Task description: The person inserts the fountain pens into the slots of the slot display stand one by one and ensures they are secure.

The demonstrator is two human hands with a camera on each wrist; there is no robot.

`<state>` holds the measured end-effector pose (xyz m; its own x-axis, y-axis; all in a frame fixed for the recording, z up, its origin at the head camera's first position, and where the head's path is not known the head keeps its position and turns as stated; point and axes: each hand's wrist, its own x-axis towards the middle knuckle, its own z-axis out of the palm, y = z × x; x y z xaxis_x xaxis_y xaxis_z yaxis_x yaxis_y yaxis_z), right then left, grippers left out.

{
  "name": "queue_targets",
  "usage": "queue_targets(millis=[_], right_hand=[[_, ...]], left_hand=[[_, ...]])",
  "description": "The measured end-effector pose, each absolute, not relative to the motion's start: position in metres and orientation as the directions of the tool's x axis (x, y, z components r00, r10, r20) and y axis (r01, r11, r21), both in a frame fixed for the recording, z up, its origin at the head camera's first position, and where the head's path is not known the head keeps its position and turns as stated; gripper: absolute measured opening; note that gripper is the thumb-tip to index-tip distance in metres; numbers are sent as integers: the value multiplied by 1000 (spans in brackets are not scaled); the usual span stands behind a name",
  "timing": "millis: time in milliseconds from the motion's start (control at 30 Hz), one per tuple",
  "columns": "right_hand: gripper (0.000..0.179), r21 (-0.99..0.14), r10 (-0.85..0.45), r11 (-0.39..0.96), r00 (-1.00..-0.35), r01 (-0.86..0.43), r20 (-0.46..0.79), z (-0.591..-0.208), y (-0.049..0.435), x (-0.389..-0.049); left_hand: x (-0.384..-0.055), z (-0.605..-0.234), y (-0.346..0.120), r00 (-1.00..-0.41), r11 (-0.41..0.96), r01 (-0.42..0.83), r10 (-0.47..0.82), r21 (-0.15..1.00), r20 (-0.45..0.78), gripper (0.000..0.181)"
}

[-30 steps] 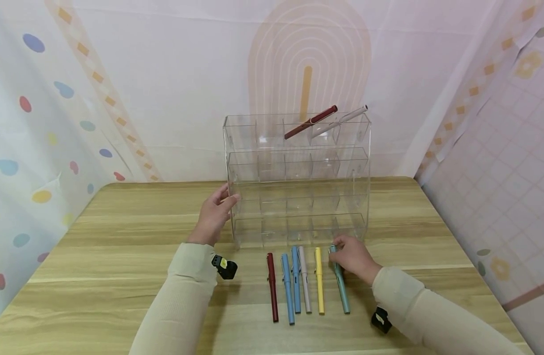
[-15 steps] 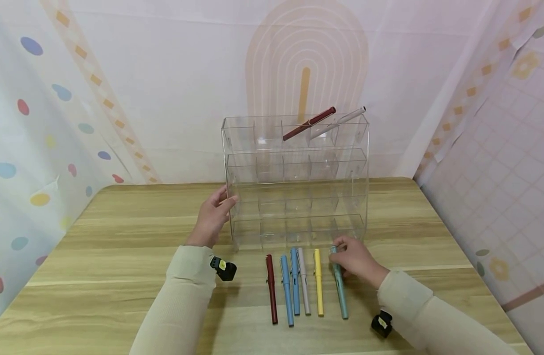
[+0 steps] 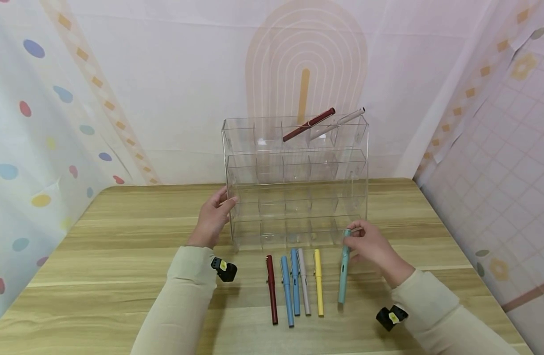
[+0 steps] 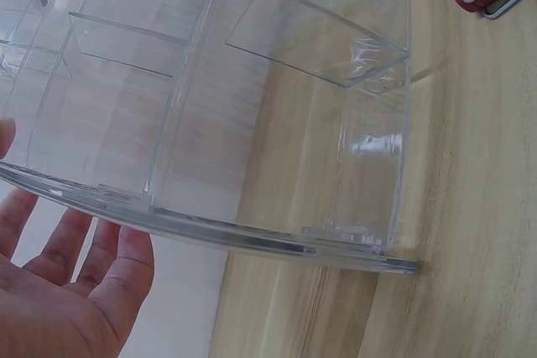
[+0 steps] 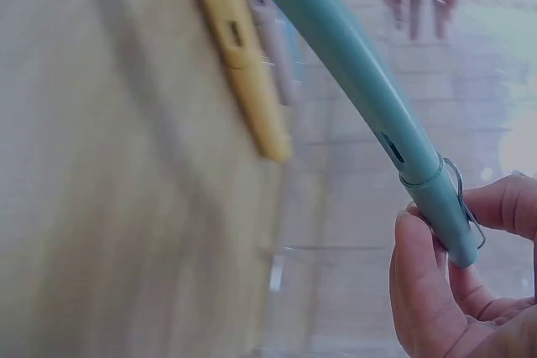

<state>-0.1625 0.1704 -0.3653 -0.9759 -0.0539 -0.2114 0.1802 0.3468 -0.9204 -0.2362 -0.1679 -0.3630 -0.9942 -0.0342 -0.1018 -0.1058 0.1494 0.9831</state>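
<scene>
My left hand grips the left side panel of a clear acrylic display rack, thumb in front and fingers behind. In the left wrist view its fingers bend along the outer face of that panel. My right hand pinches a teal fountain pen by its capped end, near the rack's lower right corner. The right wrist view shows thumb and fingers around the cap beside its wire clip, the barrel slanting away. A yellow pen lies nearest to the right hand.
Left of the yellow pen lie a pale lilac pen, two blue pens and a dark red pen on the wooden table. Another red pen and a pale pen lean in the rack's top tier.
My right hand has raised the teal pen from its place in the row and moved it slightly right and toward the rack. The left hand keeps its grip on the rack.
</scene>
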Motion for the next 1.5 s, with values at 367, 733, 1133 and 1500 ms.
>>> queue_targets(millis=[367,733,1133,1500], right_hand=[[31,-978,28,168,-992,124,-121,-333,179,-168],[21,-997,155,-61,-987,36,-46,-308,176,-178],[23,-960,300,-271,-954,-73,-12,-283,156,-198],[23,-915,355,-363,-934,-177,40,-267,146,-214]], left_hand=[[-235,-363,-168,-993,148,-112,-41,983,-107,55],[-236,-365,-166,-995,126,-96,-42,987,-91,52],[-237,-365,-167,-994,128,-104,-48,986,-99,52],[-237,-366,-168,-995,127,-98,-37,987,-94,53]])
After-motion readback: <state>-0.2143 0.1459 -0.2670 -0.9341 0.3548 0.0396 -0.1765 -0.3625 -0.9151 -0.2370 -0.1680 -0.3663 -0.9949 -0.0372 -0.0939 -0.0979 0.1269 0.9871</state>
